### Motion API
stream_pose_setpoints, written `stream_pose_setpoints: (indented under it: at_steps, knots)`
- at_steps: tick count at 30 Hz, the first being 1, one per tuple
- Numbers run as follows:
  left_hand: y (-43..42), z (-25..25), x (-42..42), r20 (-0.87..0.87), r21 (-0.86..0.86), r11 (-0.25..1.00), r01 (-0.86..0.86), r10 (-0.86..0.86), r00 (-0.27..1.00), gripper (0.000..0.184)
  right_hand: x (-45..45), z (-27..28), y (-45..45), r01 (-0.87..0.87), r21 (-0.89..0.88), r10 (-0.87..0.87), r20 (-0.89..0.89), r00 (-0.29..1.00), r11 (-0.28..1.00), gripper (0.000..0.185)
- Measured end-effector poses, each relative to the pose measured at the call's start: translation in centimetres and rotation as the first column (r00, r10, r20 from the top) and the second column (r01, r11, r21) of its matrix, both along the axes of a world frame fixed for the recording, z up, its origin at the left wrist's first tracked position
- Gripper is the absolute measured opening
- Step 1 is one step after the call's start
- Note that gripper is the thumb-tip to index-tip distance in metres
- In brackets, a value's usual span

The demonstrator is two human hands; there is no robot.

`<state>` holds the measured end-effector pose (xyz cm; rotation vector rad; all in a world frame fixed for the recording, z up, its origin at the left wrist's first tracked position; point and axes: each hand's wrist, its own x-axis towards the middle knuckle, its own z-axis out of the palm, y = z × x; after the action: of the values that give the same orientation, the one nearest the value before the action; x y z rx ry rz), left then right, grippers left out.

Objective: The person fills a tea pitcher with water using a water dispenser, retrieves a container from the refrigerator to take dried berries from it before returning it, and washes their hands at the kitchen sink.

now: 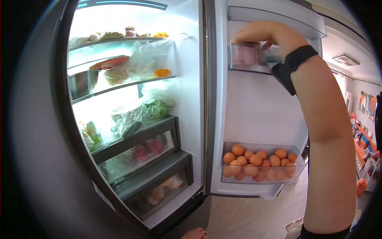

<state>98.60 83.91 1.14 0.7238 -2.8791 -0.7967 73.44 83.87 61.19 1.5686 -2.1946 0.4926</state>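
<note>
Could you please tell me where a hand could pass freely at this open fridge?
Free: the door panel between the bin at the right hand and the egg bin. Crowded: the egg bin and the shelf above the bagged greens.

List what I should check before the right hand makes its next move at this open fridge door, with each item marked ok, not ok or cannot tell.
1. Fridge door open: ok.
2. Right hand at the small upper bin: ok.
3. Right hand's grip firm: cannot tell, the fingers are partly hidden.
4. Eggs inside the lower bin: ok, none seen outside it.
5. Gap between right forearm and lower bin: cannot tell; they look close, but depth is unclear.
6. Left hand fully in view: not ok, the bottom edge cuts it off.
</note>
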Motion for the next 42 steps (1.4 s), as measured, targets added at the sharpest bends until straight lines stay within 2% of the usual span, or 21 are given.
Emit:
stream_pose_setpoints:
  at_steps: [12,15,17,21,23,24,26,29,30,31,32,33,34,35,36,37,38,39,40,41,42]
  knots:
    - [-1.2,0.3,3.6,0.016,0.079,0.993,0.093,-0.094,0.995,0.026,-2.5,0.6,-0.7,-0.142,-0.080,0.163,0.446,0.880,0.987,0.059]
    - [-1.0,-0.4,4.0,-0.012,0.070,0.991,0.112,-0.112,0.994,0.027,-1.4,0.6,-0.8,-0.083,-0.042,0.093,0.354,0.931,0.996,0.058]
    - [-0.8,-0.1,4.2,-0.003,0.067,0.989,0.130,-0.130,0.992,0.027,-2.5,1.6,-2.3,0.120,-0.060,-0.093,0.339,0.936,0.991,0.056]
    - [-0.6,-0.6,4.6,-0.012,0.082,0.985,0.154,-0.153,0.988,0.027,-0.3,0.9,-3.1,0.251,-0.136,-0.222,0.194,0.955,0.958,0.054]
    - [-0.6,-1.2,4.7,0.002,0.099,0.982,0.164,-0.165,0.986,0.027,-4.8,2.1,-5.4,-0.036,-0.311,0.045,0.023,0.999,0.950,0.058]
    - [-0.6,-1.4,4.8,0.018,0.111,0.980,0.164,-0.167,0.986,0.026,-4.1,1.6,-4.9,-0.025,-0.306,0.035,0.027,0.999,0.952,0.058]
    - [-0.5,-0.9,4.7,0.063,0.130,0.976,0.177,-0.186,0.981,0.026,-2.5,0.3,-3.7,-0.124,-0.701,-0.110,-0.279,0.954,0.702,0.067]
    - [-0.3,-1.7,4.3,0.093,0.148,0.972,0.183,-0.198,0.976,0.025,-1.4,-1.3,-2.0,-0.257,-0.739,0.018,-0.314,0.949,0.623,0.052]
    - [-0.3,-2.1,4.0,0.075,0.140,0.974,0.178,-0.190,0.979,0.025,-0.1,-2.1,-1.2,-0.251,-0.739,0.013,-0.312,0.950,0.625,0.052]
    - [-0.3,-2.2,3.8,0.078,0.137,0.974,0.182,-0.194,0.978,0.025,1.6,-3.2,-0.2,-0.345,-0.759,0.168,-0.304,0.938,0.553,0.049]
    - [-0.2,-2.3,3.7,-0.061,0.100,0.978,0.183,-0.177,0.982,0.027,2.3,-4.2,0.8,-0.424,-0.778,0.318,-0.301,0.899,0.463,0.047]
    - [0.1,-1.6,3.4,-0.201,0.063,0.982,0.178,-0.162,0.966,0.028,2.0,-4.7,1.8,-0.421,-0.782,0.314,-0.300,0.901,0.459,0.047]
    - [0.7,-1.0,3.0,-0.198,0.058,0.982,0.180,-0.165,0.966,0.028,1.6,-5.2,2.8,-0.474,-0.771,0.454,-0.271,0.849,0.425,0.046]
    - [1.1,-0.2,2.3,-0.455,-0.035,0.988,0.147,-0.147,0.878,0.029,1.2,-5.9,3.8,-0.523,-0.761,0.584,-0.238,0.776,0.384,0.044]
    - [1.5,1.1,1.5,-0.677,-0.113,0.989,0.092,-0.145,0.721,0.029,1.7,-8.3,5.2,-0.561,-0.707,0.540,-0.297,0.788,0.430,0.041]
    - [1.5,2.1,1.0,-0.676,-0.112,0.989,0.097,-0.147,0.722,0.029,2.4,-11.6,6.7,-0.582,-0.641,0.655,-0.159,0.738,0.500,0.041]
    - [1.4,3.1,0.6,-0.616,0.103,0.983,0.151,-0.056,0.786,0.038,3.2,-15.0,8.2,-0.592,-0.574,0.724,0.002,0.690,0.566,0.041]
    - [1.6,4.0,0.2,-0.529,0.321,0.930,0.177,0.021,0.848,0.056,3.4,-19.1,8.9,-0.651,-0.481,0.678,-0.147,0.720,0.587,0.043]
    - [2.1,4.9,-0.6,-0.521,0.328,0.929,0.174,0.024,0.853,0.056,3.5,-23.2,9.6,-0.694,-0.394,0.628,-0.302,0.717,0.603,0.045]
    - [2.6,5.8,-1.7,-0.633,0.431,0.857,0.281,0.066,0.771,0.070,4.2,-27.3,11.3,-0.624,-0.327,0.645,-0.054,0.762,0.710,0.047]
    - [3.3,6.4,-2.7,-0.726,0.506,0.767,0.395,0.131,0.675,0.086,3.8,-31.0,11.8,-0.650,-0.306,0.694,0.051,0.718,0.695,0.048]
